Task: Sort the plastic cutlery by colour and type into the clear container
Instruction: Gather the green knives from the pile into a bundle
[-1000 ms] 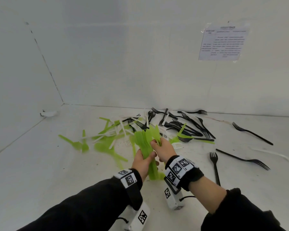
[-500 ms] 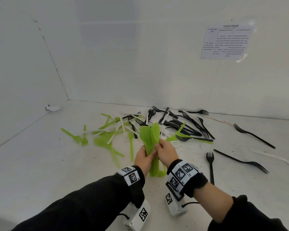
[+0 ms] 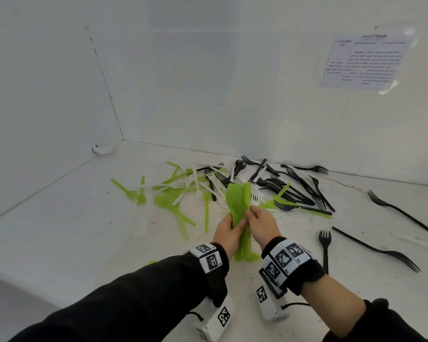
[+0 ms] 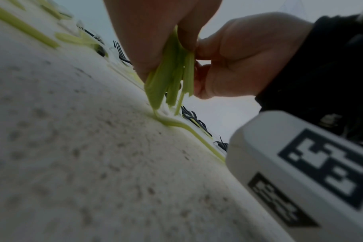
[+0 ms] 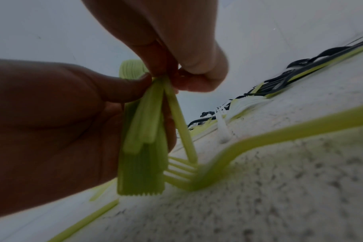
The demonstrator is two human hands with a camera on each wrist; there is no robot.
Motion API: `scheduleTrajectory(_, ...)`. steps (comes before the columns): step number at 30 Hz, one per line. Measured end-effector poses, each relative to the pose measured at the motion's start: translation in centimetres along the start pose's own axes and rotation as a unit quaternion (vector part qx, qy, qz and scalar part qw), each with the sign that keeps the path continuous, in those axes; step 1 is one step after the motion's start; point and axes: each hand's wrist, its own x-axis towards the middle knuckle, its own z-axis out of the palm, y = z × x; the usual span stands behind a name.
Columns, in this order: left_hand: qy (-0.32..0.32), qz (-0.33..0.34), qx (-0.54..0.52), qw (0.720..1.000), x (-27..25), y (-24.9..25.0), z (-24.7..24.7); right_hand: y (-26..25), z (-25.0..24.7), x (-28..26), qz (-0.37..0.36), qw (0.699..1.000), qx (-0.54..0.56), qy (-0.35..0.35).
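Note:
A bundle of green plastic cutlery (image 3: 239, 201) stands upright, lower ends on the white table (image 3: 84, 243). My left hand (image 3: 229, 230) grips its middle from the left. My right hand (image 3: 262, 224) pinches it from the right. The left wrist view shows my left hand (image 4: 151, 32) and right hand (image 4: 249, 57) closed round the bundle (image 4: 172, 73). In the right wrist view the bundle (image 5: 143, 139) sits in the left hand (image 5: 52, 114), with my right hand (image 5: 186, 49) pinching one piece. A green fork (image 5: 197, 173) lies at its foot. No clear container is in view.
A mixed heap of green, white and black cutlery (image 3: 232, 183) lies behind the hands by the back wall. Single black forks (image 3: 400, 211) (image 3: 378, 250) (image 3: 325, 245) lie to the right. Loose green pieces (image 3: 129, 191) lie to the left. A printed sheet (image 3: 366, 61) hangs on the wall.
Both hands have stayed on the green bundle. Its fanned top ends have drawn closer together. The head view has tilted slightly.

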Motion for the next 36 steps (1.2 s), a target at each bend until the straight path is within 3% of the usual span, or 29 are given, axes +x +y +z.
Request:
scheduleTrajectory(12,0.002,0.004,0.004,1.000,0.1,0.8,-1.9,-0.8,0.4,0.6,-0.040,0.997,0.052,-0.034)
scheduleTrajectory(20,-0.026,-0.043,-0.073,0.996,0.3,2.2,-4.5,-2.5,2.4,1.3,-0.042,0.993,0.100,-0.049)
scheduleTrajectory(24,-0.004,-0.044,-0.095,0.995,0.4,2.6,-6.1,-3.9,3.7,1.2,-0.084,0.996,0.017,-0.036)
scheduleTrajectory(32,0.052,-0.054,-0.111,0.991,1.0,2.7,-9.9,-7.5,7.2,4.4,-0.012,0.988,0.043,-0.147)
scheduleTrajectory(36,0.052,-0.066,-0.124,0.989,0.9,3.1,-11.6,-9.0,10.2,6.0,-0.030,0.971,-0.070,-0.229)
